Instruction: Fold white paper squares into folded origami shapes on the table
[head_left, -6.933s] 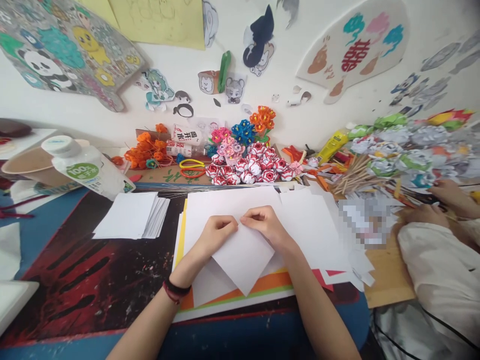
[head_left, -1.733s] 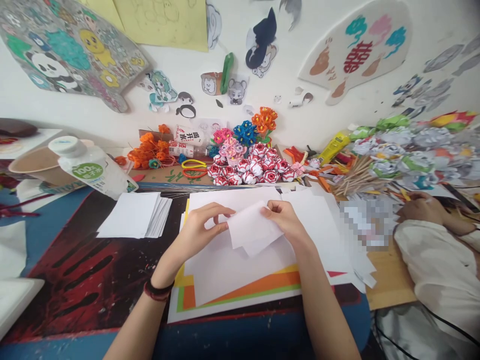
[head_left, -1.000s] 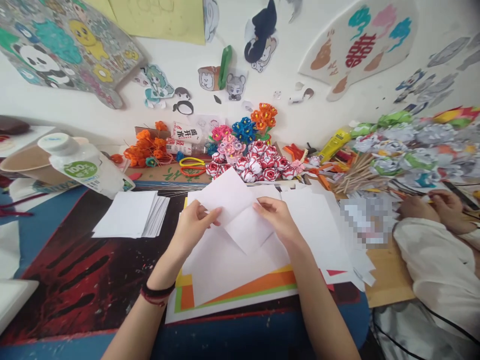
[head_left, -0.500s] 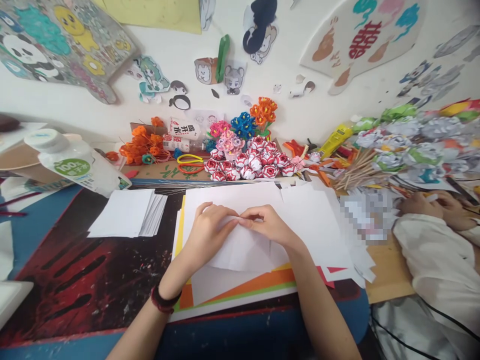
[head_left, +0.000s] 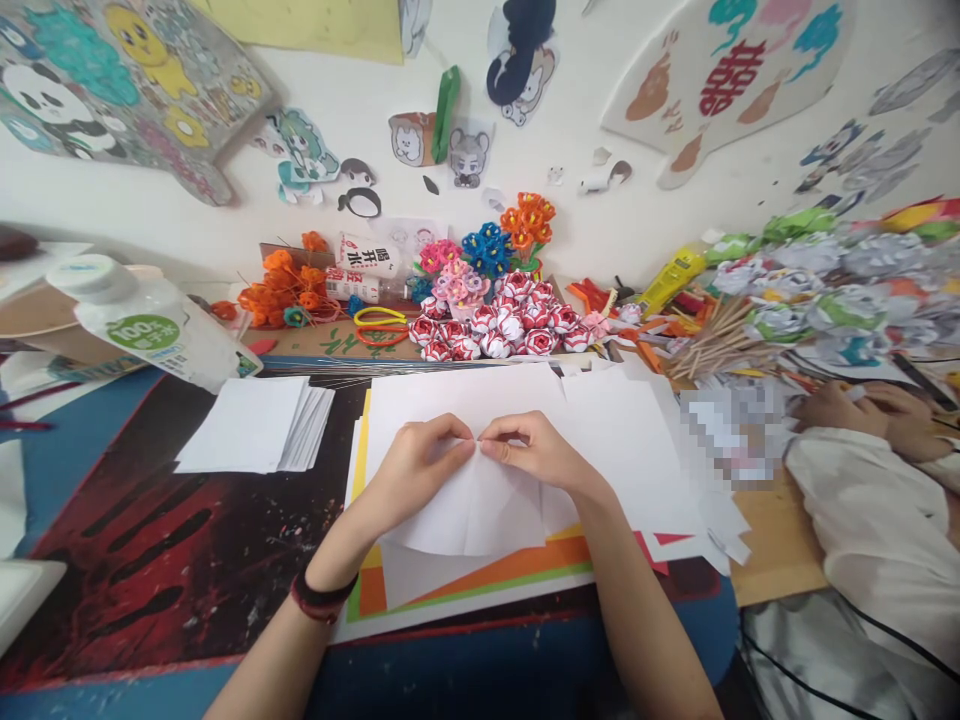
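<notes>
A creased white sheet of paper (head_left: pixel 480 515) is pinched at its upper edge between both hands. My left hand (head_left: pixel 420 460), with dark bands at the wrist, closes thumb and forefinger on it from the left. From the right, my right hand (head_left: pixel 532 450) grips it the same way, fingertips almost meeting the left ones. A faint crease runs down the sheet from that point. Beneath it lie larger white sheets (head_left: pixel 615 440) and layers of coloured paper (head_left: pixel 495 575), orange, yellow and green.
Left of the hands lies a stack of white paper squares (head_left: pixel 244 425), with a white bottle (head_left: pixel 150 325) behind it. Red-and-white paper flowers (head_left: pixel 510 325) line the back. At right, another person's sleeve (head_left: pixel 870 510) reaches in near wooden sticks (head_left: pixel 712 335).
My left hand's fingers have drawn in to the pinch at the sheet's edge. The sheet now spreads flatter toward me and shows a vertical crease. My right hand has hardly moved.
</notes>
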